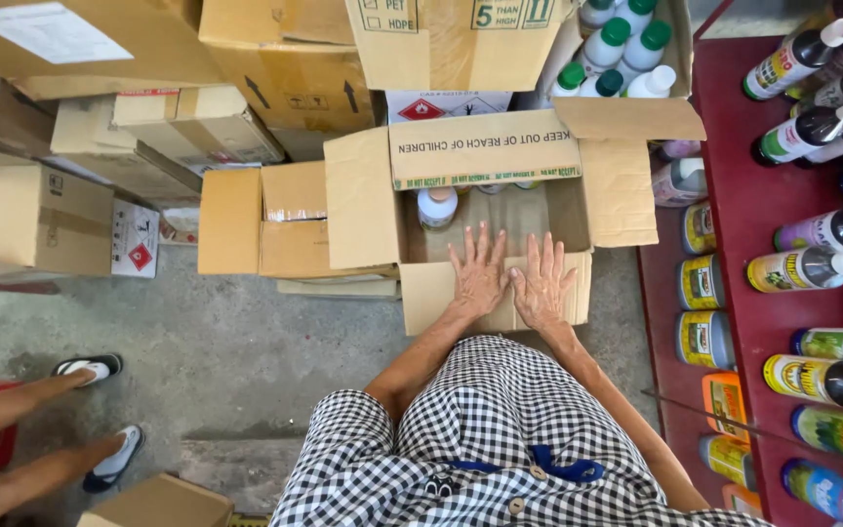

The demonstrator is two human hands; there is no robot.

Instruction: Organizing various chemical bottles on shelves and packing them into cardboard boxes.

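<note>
An open cardboard box (363,205) stands on the concrete floor in front of me, its flaps spread out. My left hand (478,273) and my right hand (542,281) lie flat, side by side, fingers spread, on the near flap (431,298) at the box's front edge. Neither hand holds anything. Inside the box, at the back left, a white bottle (436,207) stands upright; the far flap hides more of the inside.
Stacked cardboard boxes (246,68) fill the back and left. A box of white bottles with green caps (626,49) sits behind. Red shelves (743,224) with bottles and cans run along the right. Another person's feet in sandals (90,369) stand at lower left.
</note>
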